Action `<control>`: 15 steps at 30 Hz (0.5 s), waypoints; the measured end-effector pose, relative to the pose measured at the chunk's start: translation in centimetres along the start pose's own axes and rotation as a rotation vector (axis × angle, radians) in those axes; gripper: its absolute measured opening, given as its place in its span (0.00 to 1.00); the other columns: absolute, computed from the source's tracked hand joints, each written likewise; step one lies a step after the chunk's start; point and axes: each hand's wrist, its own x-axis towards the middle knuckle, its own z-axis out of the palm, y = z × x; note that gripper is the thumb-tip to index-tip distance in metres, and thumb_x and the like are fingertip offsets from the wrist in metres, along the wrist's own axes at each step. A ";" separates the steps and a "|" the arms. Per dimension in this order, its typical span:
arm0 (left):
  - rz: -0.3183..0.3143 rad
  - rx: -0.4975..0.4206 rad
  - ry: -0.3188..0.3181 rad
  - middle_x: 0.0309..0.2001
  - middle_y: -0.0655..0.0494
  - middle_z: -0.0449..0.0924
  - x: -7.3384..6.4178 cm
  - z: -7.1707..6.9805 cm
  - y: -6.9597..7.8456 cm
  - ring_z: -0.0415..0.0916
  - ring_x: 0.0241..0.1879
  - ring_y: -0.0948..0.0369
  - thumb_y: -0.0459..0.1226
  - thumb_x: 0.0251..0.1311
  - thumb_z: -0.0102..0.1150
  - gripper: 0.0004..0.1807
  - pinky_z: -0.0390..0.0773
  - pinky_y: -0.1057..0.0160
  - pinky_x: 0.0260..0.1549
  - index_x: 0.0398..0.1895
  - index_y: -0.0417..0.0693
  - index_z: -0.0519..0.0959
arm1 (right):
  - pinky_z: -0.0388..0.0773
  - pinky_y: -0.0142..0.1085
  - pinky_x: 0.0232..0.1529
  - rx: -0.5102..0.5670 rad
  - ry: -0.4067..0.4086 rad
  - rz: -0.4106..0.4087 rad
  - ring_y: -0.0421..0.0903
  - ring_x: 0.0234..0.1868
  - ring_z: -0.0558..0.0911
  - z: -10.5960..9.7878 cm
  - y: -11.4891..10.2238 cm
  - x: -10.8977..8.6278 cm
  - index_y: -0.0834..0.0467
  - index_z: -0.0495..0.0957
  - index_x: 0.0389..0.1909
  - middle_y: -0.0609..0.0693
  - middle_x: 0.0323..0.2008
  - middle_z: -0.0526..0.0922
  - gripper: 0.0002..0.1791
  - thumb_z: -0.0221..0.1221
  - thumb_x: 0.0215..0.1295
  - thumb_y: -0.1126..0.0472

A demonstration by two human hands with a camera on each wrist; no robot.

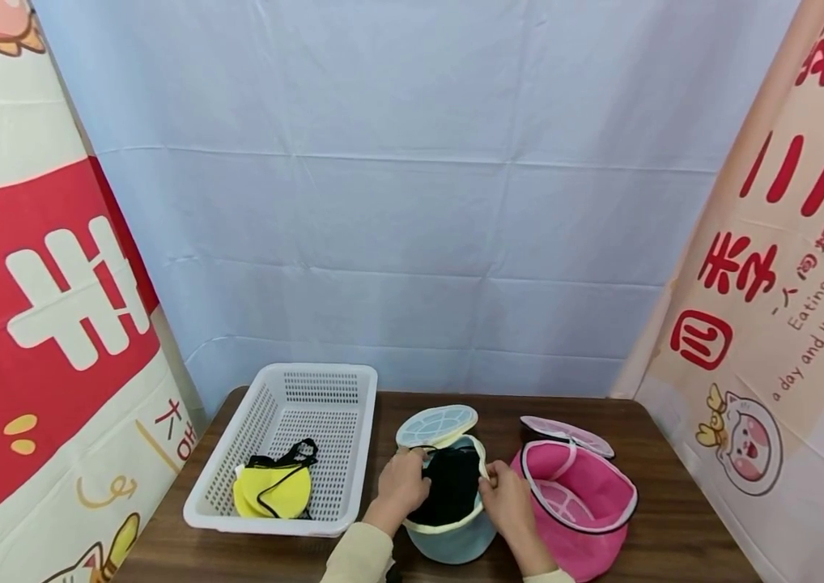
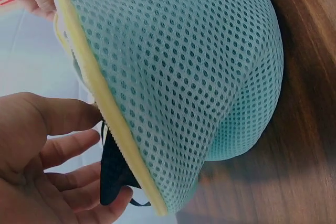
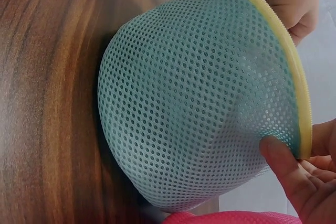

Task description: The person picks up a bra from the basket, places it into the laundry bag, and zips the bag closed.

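A light blue-green mesh laundry bag (image 1: 452, 546) with a yellow zipped rim stands on the table, its round lid (image 1: 435, 424) folded back. Inside its mouth lies a black garment (image 1: 448, 486) with thin straps. My left hand (image 1: 403, 486) is at the left rim, its fingers curled on the garment's black edge (image 2: 116, 174), which sticks out past the zip. On the opposite side my right hand (image 1: 507, 498) pinches the rim, the thumb (image 3: 278, 153) outside on the mesh and the fingers within. The bag's bottom inside is hidden under the garment.
Right of the blue-green bag stands a pink mesh laundry bag (image 1: 587, 551), unzipped, lid folded back. A white plastic basket (image 1: 364, 453) at the left holds a yellow garment (image 1: 288, 490) with black straps. Beneath them is a dark wooden table (image 1: 674, 518), with a cloth backdrop (image 1: 412, 243) behind.
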 end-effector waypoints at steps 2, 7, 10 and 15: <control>-0.005 -0.011 0.017 0.40 0.46 0.74 -0.1 -0.2 -0.2 0.75 0.35 0.49 0.35 0.50 0.67 0.16 0.76 0.54 0.30 0.44 0.45 0.80 | 0.70 0.36 0.23 0.003 -0.003 0.003 0.42 0.20 0.75 0.0 0.0 0.0 0.63 0.78 0.29 0.44 0.19 0.77 0.05 0.62 0.49 0.71; -0.021 -0.031 0.043 0.38 0.48 0.73 -0.4 -0.3 -0.8 0.74 0.35 0.50 0.35 0.48 0.68 0.17 0.75 0.54 0.30 0.43 0.44 0.79 | 0.69 0.35 0.22 0.012 -0.018 0.019 0.41 0.20 0.74 -0.1 -0.1 0.1 0.62 0.78 0.28 0.43 0.18 0.77 0.05 0.62 0.50 0.71; -0.019 -0.038 0.058 0.38 0.47 0.73 -0.6 -0.3 -1.1 0.74 0.35 0.50 0.34 0.48 0.68 0.17 0.75 0.54 0.30 0.44 0.43 0.79 | 0.69 0.35 0.21 0.014 -0.023 0.024 0.41 0.19 0.73 -0.2 -0.1 0.0 0.62 0.78 0.28 0.43 0.18 0.77 0.04 0.62 0.50 0.71; 0.005 -0.060 0.084 0.37 0.45 0.73 -0.9 -0.5 -1.2 0.74 0.36 0.48 0.32 0.46 0.69 0.18 0.75 0.53 0.34 0.43 0.39 0.79 | 0.69 0.35 0.21 0.013 -0.016 0.021 0.41 0.20 0.74 -0.3 0.0 0.0 0.63 0.78 0.28 0.44 0.18 0.77 0.05 0.62 0.50 0.72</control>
